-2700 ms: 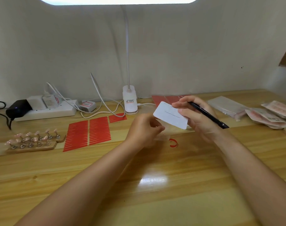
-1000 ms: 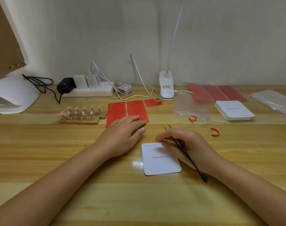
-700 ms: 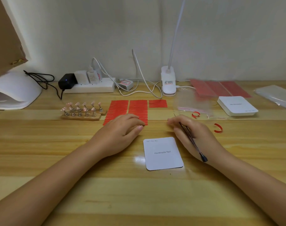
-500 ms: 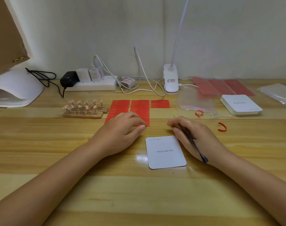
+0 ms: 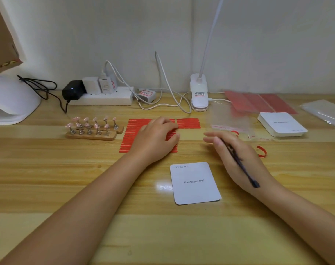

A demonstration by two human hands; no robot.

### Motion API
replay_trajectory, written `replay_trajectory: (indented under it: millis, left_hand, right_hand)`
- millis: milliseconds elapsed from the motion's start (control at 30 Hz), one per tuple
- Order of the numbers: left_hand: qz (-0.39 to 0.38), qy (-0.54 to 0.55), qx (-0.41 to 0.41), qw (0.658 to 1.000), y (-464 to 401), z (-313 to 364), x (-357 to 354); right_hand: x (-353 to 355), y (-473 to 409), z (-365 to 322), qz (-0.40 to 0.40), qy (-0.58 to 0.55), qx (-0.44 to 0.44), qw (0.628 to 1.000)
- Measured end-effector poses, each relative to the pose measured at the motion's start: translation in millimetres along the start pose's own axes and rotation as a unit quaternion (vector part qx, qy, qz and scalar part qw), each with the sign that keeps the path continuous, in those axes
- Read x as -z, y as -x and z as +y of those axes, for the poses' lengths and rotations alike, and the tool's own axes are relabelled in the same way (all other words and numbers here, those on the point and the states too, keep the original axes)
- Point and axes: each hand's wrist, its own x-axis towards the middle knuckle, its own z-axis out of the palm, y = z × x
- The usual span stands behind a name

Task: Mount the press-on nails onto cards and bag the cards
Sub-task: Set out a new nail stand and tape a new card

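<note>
A white card (image 5: pixel 195 183) printed "Handmade Nail" lies flat on the wooden table near me. My left hand (image 5: pixel 156 139) rests on a sheet of red adhesive strips (image 5: pixel 133 134), fingers curled at its right edge. My right hand (image 5: pixel 231 152) holds black tweezers (image 5: pixel 239 162) lying across its back, fingers stretched toward the strips. Pink press-on nails on metal stands (image 5: pixel 92 126) sit on wooden bases to the left. A clear bag (image 5: pixel 229 119) lies behind my right hand, and a stack of white cards (image 5: pixel 281 124) sits at the right.
A power strip (image 5: pixel 101 96) with plugs and cables runs along the wall. A clip lamp base (image 5: pixel 199 92) stands at centre back. A white nail lamp (image 5: pixel 12 100) sits far left. More red sheets (image 5: pixel 258 103) and bags (image 5: pixel 323 111) lie at the right. Red curled scraps (image 5: pixel 262 151) lie beside my right hand.
The card went from my hands down onto the table. My left hand has slid forward onto the red strips, and my right hand has moved off the card toward them.
</note>
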Motion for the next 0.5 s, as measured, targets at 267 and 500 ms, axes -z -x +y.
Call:
replay_trajectory:
  millis: [267,500]
  left_hand:
    - [0.012,0.005,0.007,1.000,-2,-3,-3]
    - [0.011,0.002,0.012,1.000,-2,-5,-3]
  right_hand:
    - [7,-18,-13,0.033,-0.064,-0.034,0.997]
    - [-17,-66,-18,0.108,-0.246,-0.136,0.954]
